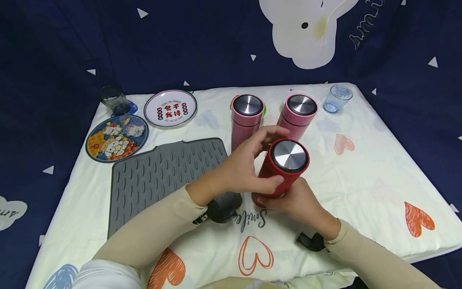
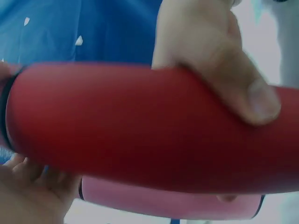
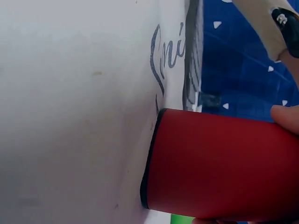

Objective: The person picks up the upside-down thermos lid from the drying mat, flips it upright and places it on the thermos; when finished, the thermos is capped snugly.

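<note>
A red flask (image 1: 279,176) with a steel lid (image 1: 289,155) stands with its base on the white heart-print cloth (image 1: 361,180). My left hand (image 1: 249,164) grips its upper body from the left, thumb across the front. My right hand (image 1: 294,200) holds its lower part from the near side. In the left wrist view the red flask (image 2: 140,135) fills the frame, with a pink flask (image 2: 163,203) behind it. The right wrist view shows the red flask's base (image 3: 219,168) against the cloth (image 3: 70,116).
Two pink flasks (image 1: 247,116) (image 1: 299,112) with steel lids stand just behind the red one. A grey ribbed mat (image 1: 162,176) lies to the left. Two plates (image 1: 170,107) (image 1: 117,137) and a dark glass (image 1: 113,99) sit far left, a clear blue glass (image 1: 337,98) far right.
</note>
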Demonstrator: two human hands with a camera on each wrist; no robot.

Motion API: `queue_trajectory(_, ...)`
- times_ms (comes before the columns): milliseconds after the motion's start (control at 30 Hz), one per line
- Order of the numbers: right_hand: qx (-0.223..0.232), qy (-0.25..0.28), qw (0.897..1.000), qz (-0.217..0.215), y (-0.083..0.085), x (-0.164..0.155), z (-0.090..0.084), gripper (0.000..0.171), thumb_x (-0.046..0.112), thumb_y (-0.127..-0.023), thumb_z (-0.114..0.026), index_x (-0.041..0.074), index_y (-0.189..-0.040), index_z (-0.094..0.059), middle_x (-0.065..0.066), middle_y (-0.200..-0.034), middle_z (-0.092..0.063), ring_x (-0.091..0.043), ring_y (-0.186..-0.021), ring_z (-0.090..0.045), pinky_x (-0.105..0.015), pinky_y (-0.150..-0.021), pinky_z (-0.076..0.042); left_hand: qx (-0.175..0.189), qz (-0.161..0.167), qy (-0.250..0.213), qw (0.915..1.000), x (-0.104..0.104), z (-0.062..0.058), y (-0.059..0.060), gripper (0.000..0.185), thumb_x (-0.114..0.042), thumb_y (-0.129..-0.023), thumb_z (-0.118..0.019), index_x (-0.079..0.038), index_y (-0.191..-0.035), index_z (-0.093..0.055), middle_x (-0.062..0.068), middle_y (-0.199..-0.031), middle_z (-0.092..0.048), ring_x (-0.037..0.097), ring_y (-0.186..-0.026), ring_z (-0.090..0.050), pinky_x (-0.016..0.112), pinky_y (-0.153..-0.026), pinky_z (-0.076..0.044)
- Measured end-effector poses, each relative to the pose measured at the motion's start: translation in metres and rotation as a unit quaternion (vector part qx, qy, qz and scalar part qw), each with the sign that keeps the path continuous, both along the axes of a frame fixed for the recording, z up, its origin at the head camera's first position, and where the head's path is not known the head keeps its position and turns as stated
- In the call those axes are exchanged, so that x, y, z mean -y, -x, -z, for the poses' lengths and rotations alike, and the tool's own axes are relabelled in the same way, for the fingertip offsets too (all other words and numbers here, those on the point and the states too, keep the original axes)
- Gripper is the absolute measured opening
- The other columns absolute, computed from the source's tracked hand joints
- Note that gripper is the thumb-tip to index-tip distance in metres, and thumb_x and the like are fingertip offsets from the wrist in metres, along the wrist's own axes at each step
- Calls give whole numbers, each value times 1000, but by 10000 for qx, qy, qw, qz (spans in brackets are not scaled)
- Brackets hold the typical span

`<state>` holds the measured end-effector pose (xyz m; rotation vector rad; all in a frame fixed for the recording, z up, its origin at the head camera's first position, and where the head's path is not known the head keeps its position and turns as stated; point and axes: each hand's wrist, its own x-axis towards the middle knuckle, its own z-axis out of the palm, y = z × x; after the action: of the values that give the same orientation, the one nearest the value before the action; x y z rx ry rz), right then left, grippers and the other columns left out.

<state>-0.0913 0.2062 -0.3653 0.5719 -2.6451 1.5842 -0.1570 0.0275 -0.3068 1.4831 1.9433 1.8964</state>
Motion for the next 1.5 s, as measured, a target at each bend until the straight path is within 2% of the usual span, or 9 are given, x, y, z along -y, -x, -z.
queue_trajectory(133, 98, -1, 9999, 40, 4, -6, 16, 44, 20, -71, -90, 23, -105, -63, 10, -96, -66, -9, -89, -62, -26, -81, -49, 133, 59, -67, 9999, 0, 0, 0, 85, -6, -69, -81, 2, -136, -30, 16, -129, -47, 18, -122, -47, 36, -103, -40)
queue_trajectory(367, 170, 11, 9998, 93, -6, 5, -17, 41, 1, -69, -86, 11, -101, -64, 5, -92, -66, -12, -85, -62, -26, -78, -50, 98, 82, -283, 9995, -2, 2, -1, 81, -5, -68, -83, 3, -132, -34, 14, -124, -50, 18, -116, -51, 38, -103, -41)
queue_trajectory(467, 137, 88, 9999, 20, -6, 5, -17, 42, 0, -69, -86, 12, -102, -63, 5, -92, -66, -12, -85, -62, -26, -79, -50, 44, 37, -286, 9996, -2, -1, 0, 74, -5, -70, -81, 5, -132, -43, 14, -125, -54, 18, -114, -55, 37, -103, -42)
queue_trajectory(667, 51, 1, 10000, 45, -4, 4, -18, 40, 1, -68, -87, 10, -100, -65, 5, -91, -66, -12, -84, -62, -26, -77, -50, 142, -53, -8, 9999, -3, -3, 1, 84, -12, -69, -86, -1, -138, -41, 9, -126, -54, 15, -113, -55, 34, -100, -43)
queue_trajectory(833, 137, 33, 9999, 9, -2, 4, -18, 42, 1, -68, -87, 11, -103, -64, 4, -94, -66, -13, -87, -62, -26, -80, -49, 173, -157, 3, 9997, -2, -1, 2, 80, -11, -69, -85, 0, -135, -40, 8, -123, -56, 14, -113, -54, 34, -100, -43)
queue_trajectory(1133, 50, 69, 9999, 80, -5, 7, -14, 48, 2, -68, -88, 9, -108, -61, 3, -99, -65, -12, -90, -61, -25, -83, -49, -115, -383, 438, 9982, -1, -2, 1, 79, -22, -68, -89, -5, -132, -46, -1, -120, -56, 9, -110, -54, 31, -96, -45)
queue_trajectory(1267, 112, 153, 9998, 71, -4, 6, -13, 55, -1, -68, -86, 8, -114, -58, 2, -105, -63, -14, -95, -61, -26, -87, -48, 183, -296, 516, 9981, 1, -5, 2, 72, -18, -70, -88, -9, -131, -51, -5, -113, -61, 10, -106, -58, 30, -95, -45)
queue_trajectory(1433, 51, -13, 9998, 188, -3, 8, -15, 60, 1, -66, -89, 4, -117, -57, -1, -108, -63, -15, -97, -60, -25, -86, -47, 98, -747, 780, 9941, 0, -7, 0, 76, -30, -63, -93, -12, -126, -54, -9, -113, -57, 7, -105, -54, 26, -91, -46)
queue_trajectory(1500, 43, 5, 9998, 205, -3, 9, -15, 64, 1, -66, -89, 4, -120, -55, -2, -111, -62, -16, -99, -60, -25, -87, -48, 181, -677, 779, 9945, 2, -8, 1, 72, -28, -64, -93, -12, -125, -59, -10, -112, -60, 7, -103, -56, 27, -90, -47)
